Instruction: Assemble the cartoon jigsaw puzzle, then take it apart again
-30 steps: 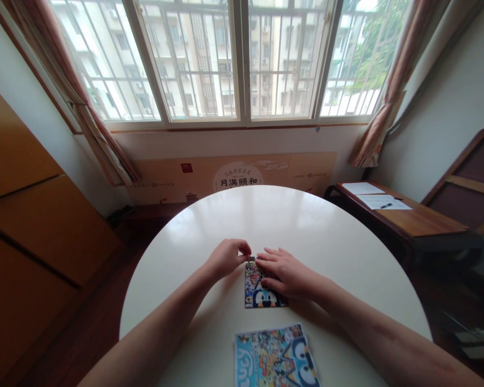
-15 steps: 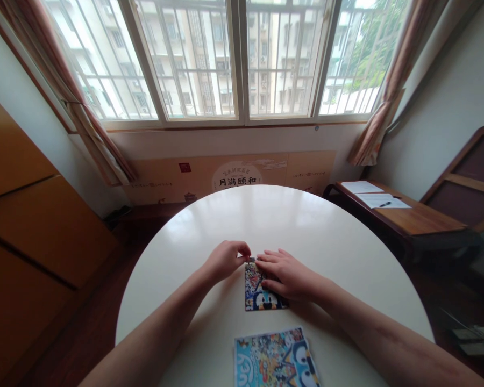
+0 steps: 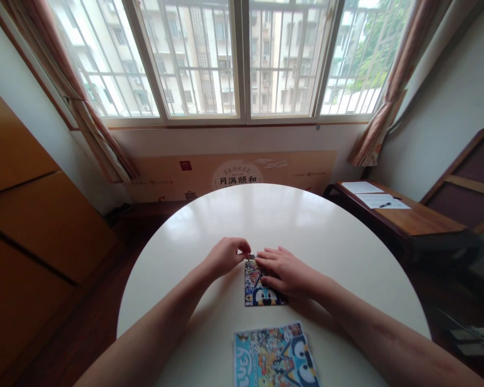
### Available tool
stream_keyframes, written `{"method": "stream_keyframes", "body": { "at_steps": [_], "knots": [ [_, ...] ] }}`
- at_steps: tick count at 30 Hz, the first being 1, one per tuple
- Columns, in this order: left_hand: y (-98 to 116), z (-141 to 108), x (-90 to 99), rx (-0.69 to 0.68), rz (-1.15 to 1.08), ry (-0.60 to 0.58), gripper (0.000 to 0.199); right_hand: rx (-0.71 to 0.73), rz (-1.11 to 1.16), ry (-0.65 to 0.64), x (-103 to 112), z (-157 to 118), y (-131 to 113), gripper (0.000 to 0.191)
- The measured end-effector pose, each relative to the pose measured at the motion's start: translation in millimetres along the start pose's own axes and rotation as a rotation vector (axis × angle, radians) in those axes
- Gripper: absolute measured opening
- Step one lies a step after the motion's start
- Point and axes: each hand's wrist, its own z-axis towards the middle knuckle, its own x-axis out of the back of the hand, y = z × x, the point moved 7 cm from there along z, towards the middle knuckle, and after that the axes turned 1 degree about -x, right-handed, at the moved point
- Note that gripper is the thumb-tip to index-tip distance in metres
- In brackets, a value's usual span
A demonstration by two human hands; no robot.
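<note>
On the white round table [image 3: 177, 322] lies a small square puzzle picture [image 3: 262, 294] with a blue dog's face at its lower edge. My left hand [image 3: 227, 255] is pinched at the picture's upper left corner, beside a small grey piece [image 3: 253, 257]; whether the fingers grip it is hard to tell. Spread flat over the picture's right part is my right hand [image 3: 284, 270], which hides some of it. Nearer to me lies a larger printed sheet [image 3: 274, 357] with a similar colourful picture.
A low wooden table [image 3: 431, 217] at the right bears papers [image 3: 381, 201] and a dark pen. Behind the round table are a printed cardboard panel [image 3: 157, 172] and a barred window. Wooden cabinets [image 3: 32, 215] stand at the left.
The view has shifted slightly, so the table and its contents sit a little higher in the picture. Both hands keep nearly the same pose at the small picture.
</note>
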Motion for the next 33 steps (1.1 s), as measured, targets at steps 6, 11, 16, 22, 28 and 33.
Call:
{"method": "stream_keyframes", "body": {
  "at_steps": [6,11,16,22,28,33],
  "knots": [
    [-0.2,-1.2,0.0,0.020,-0.001,-0.015,0.013,-0.005,0.006,-0.008,0.6,0.5,-0.2,0.054],
    [1.4,-1.7,1.6,0.052,-0.017,-0.006,0.012,-0.007,0.017,-0.005,1.5,0.6,-1.0,0.054],
    [0.0,-2.6,2.2,0.034,-0.052,-0.011,0.012,-0.014,0.033,-0.022,-0.2,0.3,-1.1,0.055],
    [-0.5,-4.0,5.4,0.044,-0.050,-0.003,0.014,-0.027,0.053,-0.045,-0.2,0.2,-2.0,0.055],
    [-6.4,-5.6,18.1,0.111,-0.015,0.077,0.013,-0.042,0.067,-0.061,1.9,-0.7,-2.9,0.056],
    [-33.3,-6.0,36.2,0.247,0.035,0.160,0.013,-0.040,0.070,-0.058,0.8,-0.8,-1.5,0.055]
  ]
}}
